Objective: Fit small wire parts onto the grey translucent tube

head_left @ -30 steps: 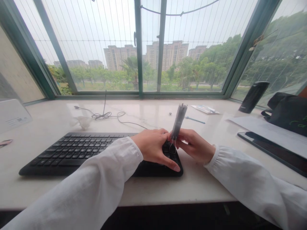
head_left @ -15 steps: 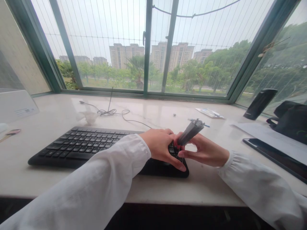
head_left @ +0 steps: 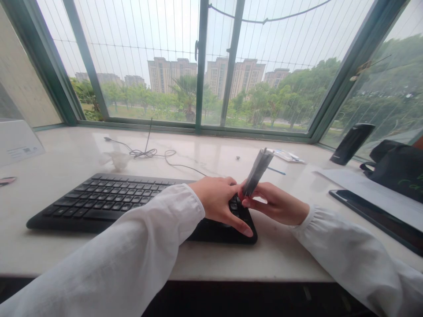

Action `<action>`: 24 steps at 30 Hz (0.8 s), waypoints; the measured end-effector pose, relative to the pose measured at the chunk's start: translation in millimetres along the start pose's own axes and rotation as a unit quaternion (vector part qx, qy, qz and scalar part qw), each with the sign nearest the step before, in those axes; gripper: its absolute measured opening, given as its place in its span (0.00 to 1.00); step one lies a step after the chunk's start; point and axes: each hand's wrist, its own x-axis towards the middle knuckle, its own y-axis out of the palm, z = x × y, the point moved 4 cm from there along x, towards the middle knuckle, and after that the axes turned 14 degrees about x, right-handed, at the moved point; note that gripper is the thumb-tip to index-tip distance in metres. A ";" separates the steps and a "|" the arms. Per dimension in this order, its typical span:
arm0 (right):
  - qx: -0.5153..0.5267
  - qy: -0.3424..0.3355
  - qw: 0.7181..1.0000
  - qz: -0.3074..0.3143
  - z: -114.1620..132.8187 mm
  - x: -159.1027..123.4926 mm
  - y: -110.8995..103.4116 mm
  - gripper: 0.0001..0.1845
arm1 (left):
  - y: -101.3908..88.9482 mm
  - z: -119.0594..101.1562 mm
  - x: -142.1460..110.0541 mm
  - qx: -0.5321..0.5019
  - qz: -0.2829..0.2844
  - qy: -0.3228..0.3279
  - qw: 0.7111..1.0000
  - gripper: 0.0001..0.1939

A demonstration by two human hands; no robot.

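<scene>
The left hand rests on a black keyboard, its fingers spread and released. The right hand's fingers grip a narrow grey translucent plastic packet, tilted above the keyboard's right end, on a white marble surface.

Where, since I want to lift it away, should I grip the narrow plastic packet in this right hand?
Grip the upper end of the narrow plastic packet, coming from the far side, above it. That end tilts up clear, while the right hand pinches the lower end. Its slim, flat shape should suit a finger-and-thumb pinch.
</scene>
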 end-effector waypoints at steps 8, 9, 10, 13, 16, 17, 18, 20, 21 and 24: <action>-0.096 -0.023 0.995 -0.021 -1.5 -4.7 4.2 0.09 | 0.5 -0.5 -0.3 -0.005 -0.013 0.012 1.000 0.42; -0.099 -0.028 0.994 -0.025 -1.8 -5.6 5.3 0.09 | 0.4 -0.9 -0.3 -0.003 -0.014 0.011 1.000 0.42; -0.101 -0.035 0.994 -0.030 -1.8 -6.4 6.4 0.08 | 0.4 -1.3 -0.4 -0.001 -0.013 0.010 1.000 0.42; -0.102 -0.052 0.993 -0.042 -1.4 -8.0 8.6 0.06 | 0.2 -1.7 -0.4 0.005 -0.008 0.005 1.000 0.44; -0.097 -0.055 0.993 -0.044 -1.6 -8.3 9.1 0.04 | 0.2 -1.4 -0.3 0.008 -0.004 0.002 1.000 0.46; -0.093 -0.053 0.993 -0.042 -1.7 -8.2 9.0 0.04 | 0.3 -1.3 -0.2 0.009 -0.004 0.002 1.000 0.46; -0.090 -0.051 0.994 -0.040 -1.7 -8.0 8.8 0.03 | 0.3 -1.3 -0.3 0.009 -0.004 0.001 1.000 0.46; -0.088 -0.053 0.994 -0.038 -0.8 -7.8 8.6 0.03 | 0.4 -1.6 -0.5 0.008 -0.002 0.000 1.000 0.46; -0.090 -0.057 0.994 -0.038 0.1 -7.7 8.7 0.03 | 0.4 -1.8 -0.7 0.008 -0.002 -0.001 1.000 0.45; -0.102 -0.069 0.992 -0.033 3.3 -8.1 10.2 0.04 | -0.1 -2.4 -0.9 0.010 0.000 -0.004 1.000 0.45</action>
